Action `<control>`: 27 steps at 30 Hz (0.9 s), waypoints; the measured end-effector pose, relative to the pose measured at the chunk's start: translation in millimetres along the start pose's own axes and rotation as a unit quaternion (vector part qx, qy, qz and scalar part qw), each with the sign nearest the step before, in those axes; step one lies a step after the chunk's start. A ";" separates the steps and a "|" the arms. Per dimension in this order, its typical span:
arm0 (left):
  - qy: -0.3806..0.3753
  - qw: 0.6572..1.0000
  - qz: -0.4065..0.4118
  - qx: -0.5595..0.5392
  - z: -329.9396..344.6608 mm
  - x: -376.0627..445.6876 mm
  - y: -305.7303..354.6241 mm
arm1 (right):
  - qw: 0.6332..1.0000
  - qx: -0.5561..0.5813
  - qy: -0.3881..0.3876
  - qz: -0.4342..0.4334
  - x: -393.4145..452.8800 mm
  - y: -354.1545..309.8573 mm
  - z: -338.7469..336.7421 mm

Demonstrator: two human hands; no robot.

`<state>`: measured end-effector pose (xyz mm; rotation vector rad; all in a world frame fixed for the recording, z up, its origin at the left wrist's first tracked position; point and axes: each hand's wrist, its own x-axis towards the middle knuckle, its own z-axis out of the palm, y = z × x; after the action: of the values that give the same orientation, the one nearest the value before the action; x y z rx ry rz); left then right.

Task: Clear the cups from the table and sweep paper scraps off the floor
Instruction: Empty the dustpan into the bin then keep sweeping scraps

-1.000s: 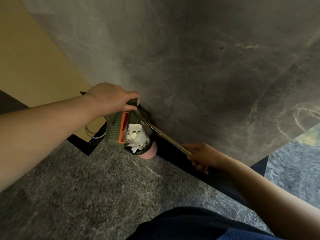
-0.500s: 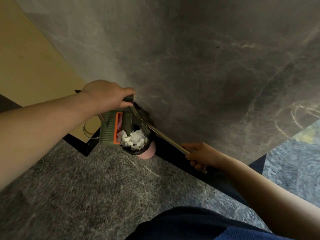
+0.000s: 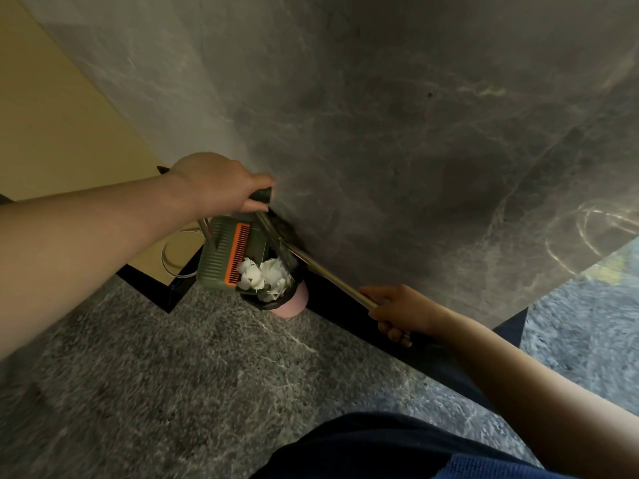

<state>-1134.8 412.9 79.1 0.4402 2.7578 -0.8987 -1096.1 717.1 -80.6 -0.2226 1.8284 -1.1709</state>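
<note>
Green plastic is what catches the eye first: a green dustpan [image 3: 226, 257] with an orange comb strip [image 3: 237, 254] on its rim is tipped over a small pink trash bin [image 3: 292, 304]. The bin has a black bag [image 3: 273, 302] as liner and stands on the grey stone floor [image 3: 173, 375], just at the foot of a big grey marble slab [image 3: 380, 115], close to the black base strip [image 3: 345, 299] along the lower edge of that slab.

White paper scraps [image 3: 262, 278] are crumpled together at the mouth of the bin, touching the lip of the dustpan — some seem still on the pan, some already inside the bag, and I cannot tell exactly where one part ends.

The left hand [image 3: 214, 184] is above the dustpan with its fingers curled around the dark green grip at the top of the dustpan handle, holding the pan tilted. The right hand [image 3: 401, 311] is lower and to the right, near the black base strip; its fingers are wrapped tightly around a thin metal pole [image 3: 332, 276] that runs up and to the left toward the bin. The far end of this pole — maybe the broom head — is hidden behind the dustpan and the bag.

Left of the bin a beige wall [image 3: 52, 115] meets the floor, and a thin loop of white cable [image 3: 169, 257] lies there. Dark blue clothing [image 3: 380, 447] of the person is at the bottom edge.
</note>
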 end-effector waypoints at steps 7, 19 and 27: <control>0.004 1.000 0.012 0.017 -5.0 4.3 -0.3 | 1.000 -0.001 0.000 -0.003 1.2 1.5 -1.9; -0.009 1.000 0.009 0.020 -16.8 9.4 -6.3 | 1.000 0.001 -0.003 -0.007 3.2 3.7 -3.5; 0.009 1.000 -0.008 0.017 -12.8 4.6 -8.7 | 1.000 0.007 0.001 -0.002 4.0 4.0 -2.1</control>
<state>-1143.4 414.9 92.6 0.4358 2.7699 -0.9499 -1098.7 718.3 -86.0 -0.2163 1.8218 -1.1879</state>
